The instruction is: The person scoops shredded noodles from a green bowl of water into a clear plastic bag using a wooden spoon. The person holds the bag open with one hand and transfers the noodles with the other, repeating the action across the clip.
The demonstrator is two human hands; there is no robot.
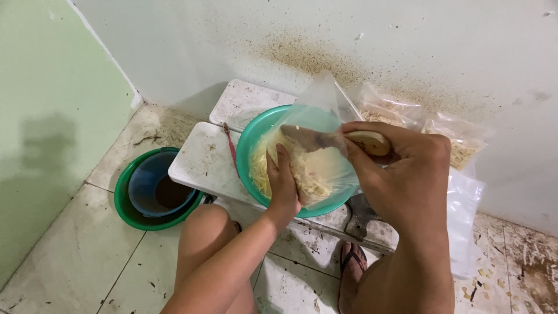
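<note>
— What does the right hand [407,174] have?

— Its fingers are closed around the pale wooden handle of a spoon [331,139], whose bowl is pushed into the mouth of a clear plastic bag [317,154].

— And the left hand [285,186]?

— Fingers together, cupped flat against the outside of the bag from below, propping it. Pale shredded strands sit inside.

— Where is the bag?

— Over a teal bowl [253,136] of the same shreds [260,168], on a white tiled step [203,160].

— Around that?

— Filled bags [459,142] lean against the speckled wall behind; a blue bucket [154,186] nests in a green bucket [125,203] on the floor to the left.
</note>
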